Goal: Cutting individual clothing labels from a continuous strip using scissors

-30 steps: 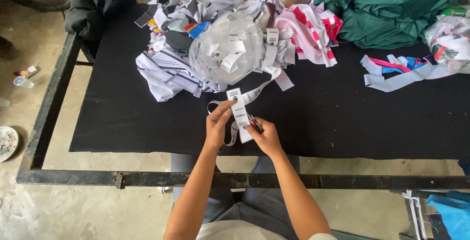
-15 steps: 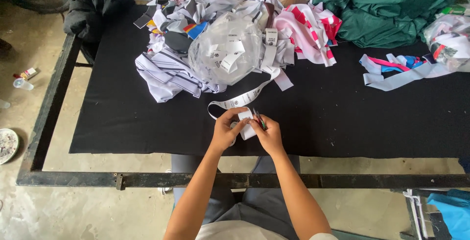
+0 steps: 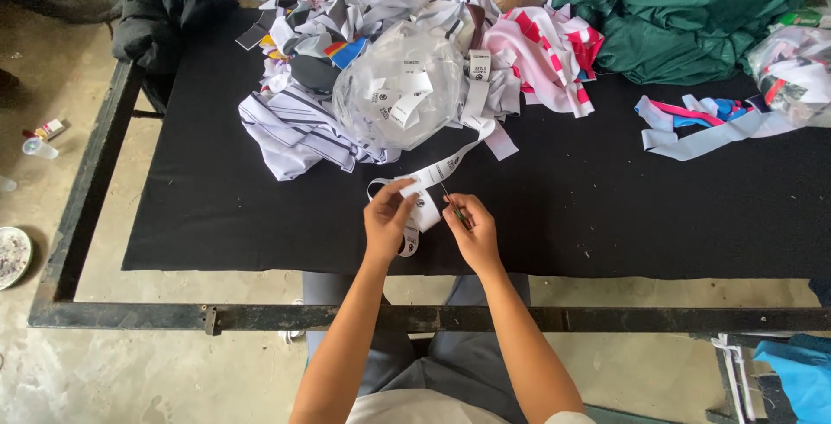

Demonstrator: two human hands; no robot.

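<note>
My left hand (image 3: pixel 389 219) pinches a long white strip of printed labels (image 3: pixel 435 171) near its loose end, above the black table top (image 3: pixel 606 208). My right hand (image 3: pixel 470 229) is closed on a small thin pair of snips (image 3: pixel 450 203), whose tip touches the strip just right of my left fingers. The strip runs up and to the right toward a clear plastic bag of cut white labels (image 3: pixel 398 99). A short loop of the strip hangs below my left hand.
Striped white collar pieces (image 3: pixel 294 130) and pink-and-red ribbing (image 3: pixel 541 56) lie behind the bag. Green cloth (image 3: pixel 692 9) is heaped at the back right, a black jacket (image 3: pixel 160 9) at the back left. Loose white and coloured strips (image 3: pixel 701 125) lie right. A metal frame rail (image 3: pixel 433 316) runs along the near edge.
Both hands dropped toward the table edge and closed together, then rose a little and parted. The label strip now stretches straighter toward the bag.
</note>
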